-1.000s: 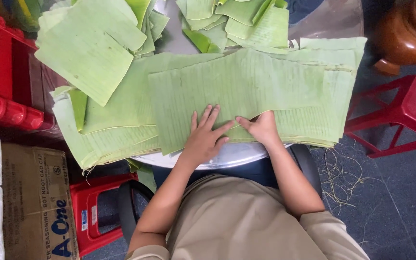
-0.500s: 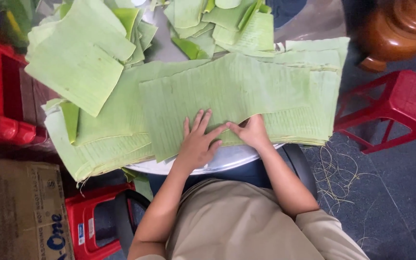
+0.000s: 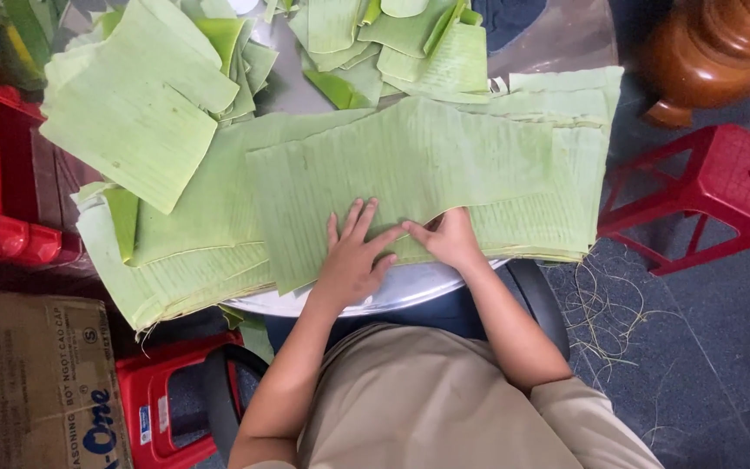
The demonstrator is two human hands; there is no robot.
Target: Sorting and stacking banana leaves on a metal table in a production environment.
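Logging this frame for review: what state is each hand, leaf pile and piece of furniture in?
Left hand: flat, fingers spread on top leaf.
Right hand: resting on the leaf's near edge.
Top leaf: lying flat, uncurled.
Leaf stack: piled, overhanging the tray.
Red stool: upright.
Cardboard box: closed.

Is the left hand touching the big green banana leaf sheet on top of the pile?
Touching. The head view shows the left hand lying flat, fingers spread, on the large green banana leaf sheet.
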